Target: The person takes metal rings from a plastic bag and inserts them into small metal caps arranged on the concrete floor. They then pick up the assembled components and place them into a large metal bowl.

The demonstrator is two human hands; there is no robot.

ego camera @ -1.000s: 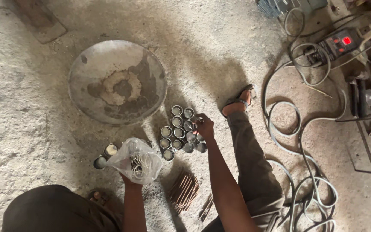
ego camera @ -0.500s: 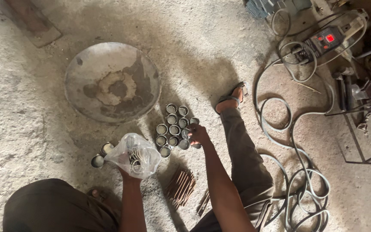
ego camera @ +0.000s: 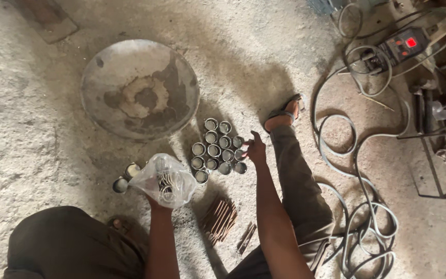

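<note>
Left hand (ego camera: pixel 157 202): we find the fingers gripping a clear plastic bag (ego camera: pixel 165 178) of metal rings, held just above the floor.
Right hand (ego camera: pixel 256 151): we note the fingers loosely spread, empty, touching the edge of the short metal tubes (ego camera: pixel 218 151).
Tubes: standing on end in tight rows on the sandy floor (ego camera: pixel 37 129).
Nearby: round metal pan (ego camera: pixel 140 89); bundle of rods (ego camera: pixel 220 219); coiled cables (ego camera: pixel 360 170).

one head-worn view looks steeply down, fairly near, at the floor (ego camera: pixel 37 129).

Clear plastic bag (ego camera: pixel 163 180) w/ rings, beside upright metal cups (ego camera: pixel 218 152) (clustered).
</note>
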